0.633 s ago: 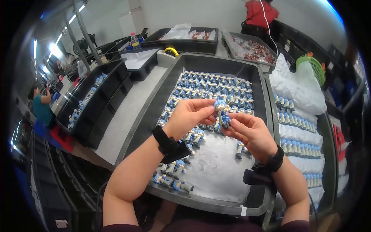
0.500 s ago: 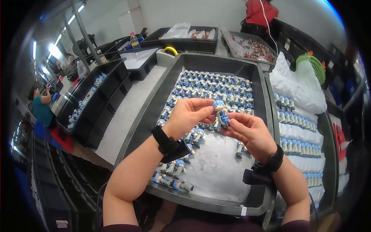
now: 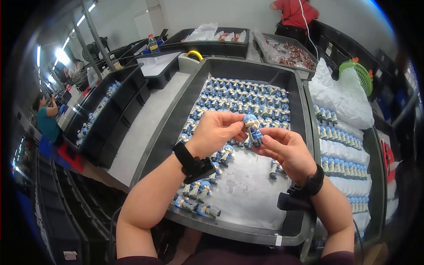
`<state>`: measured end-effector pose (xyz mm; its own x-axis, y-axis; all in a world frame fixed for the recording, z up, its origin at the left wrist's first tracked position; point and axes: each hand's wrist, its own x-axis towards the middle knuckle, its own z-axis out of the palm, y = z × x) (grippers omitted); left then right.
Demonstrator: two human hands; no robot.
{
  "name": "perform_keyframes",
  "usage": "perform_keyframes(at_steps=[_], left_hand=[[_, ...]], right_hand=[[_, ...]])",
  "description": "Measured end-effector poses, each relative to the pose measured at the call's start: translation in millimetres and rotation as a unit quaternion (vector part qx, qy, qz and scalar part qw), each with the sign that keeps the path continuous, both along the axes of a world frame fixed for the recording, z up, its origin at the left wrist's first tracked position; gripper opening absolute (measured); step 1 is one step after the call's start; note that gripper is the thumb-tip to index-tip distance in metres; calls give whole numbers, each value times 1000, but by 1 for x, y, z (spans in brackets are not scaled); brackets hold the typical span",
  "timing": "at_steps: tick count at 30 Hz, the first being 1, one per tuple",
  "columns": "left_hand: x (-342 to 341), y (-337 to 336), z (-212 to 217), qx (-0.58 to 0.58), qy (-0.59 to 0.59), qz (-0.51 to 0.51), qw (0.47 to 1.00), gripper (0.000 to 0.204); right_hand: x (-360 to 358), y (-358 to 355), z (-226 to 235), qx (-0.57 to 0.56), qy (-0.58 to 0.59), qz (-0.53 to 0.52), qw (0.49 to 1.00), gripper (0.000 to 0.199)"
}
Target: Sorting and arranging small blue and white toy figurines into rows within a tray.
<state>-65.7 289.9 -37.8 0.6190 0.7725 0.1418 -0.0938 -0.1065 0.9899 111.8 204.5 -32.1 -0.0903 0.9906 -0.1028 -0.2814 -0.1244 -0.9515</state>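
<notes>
Above the black tray (image 3: 145, 176) I hold up one small blue-haired figurine (image 3: 252, 128) between my two hands. My left hand (image 3: 216, 134) pinches it by the head and upper side with thumb and forefinger. At its lower end, my right hand (image 3: 285, 150) grips the feet between thumb and fingers. White paper (image 3: 251, 194) lines the tray beneath. Rows of similar figurines (image 3: 247, 96) lie across its far part, and more lie along its left side. A single figurine (image 3: 275, 168) lies apart near the right wall, just below my right hand.
To the right, another tray holds figurines (image 3: 344, 168) layered with white sheets, a crumpled plastic bag (image 3: 340, 95) and a green basket (image 3: 360, 77). At left stands a black bin (image 3: 115, 119) with figurines. Trays of reddish pieces (image 3: 291, 55) sit behind; a person in red (image 3: 293, 15) stands beyond.
The figurine has turned slightly between my fingers. Both hands stay in nearly the same place.
</notes>
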Motion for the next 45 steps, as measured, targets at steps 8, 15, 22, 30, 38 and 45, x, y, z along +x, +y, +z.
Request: perform_keyframes(at_steps=[8, 15, 22, 30, 38, 45], left_hand=[[-1, 0, 2, -129, 2, 0, 992, 20], [-2, 1, 6, -24, -114, -106, 987, 33], [2, 22, -57, 289, 348, 85, 888, 37], [13, -1, -87, 445, 473, 67, 758, 22], [14, 1, -78, 363, 437, 1, 823, 25], [17, -5, -36, 134, 262, 16, 955, 24]], right_hand=[[-2, -4, -1, 60, -121, -27, 990, 33], [4, -1, 18, 15, 49, 11, 999, 22], [78, 13, 50, 177, -58, -140, 973, 29], [280, 19, -11, 128, -366, -437, 811, 27], [318, 45, -78, -43, -558, -501, 660, 26], [308, 66, -77, -61, -598, -456, 656, 24]])
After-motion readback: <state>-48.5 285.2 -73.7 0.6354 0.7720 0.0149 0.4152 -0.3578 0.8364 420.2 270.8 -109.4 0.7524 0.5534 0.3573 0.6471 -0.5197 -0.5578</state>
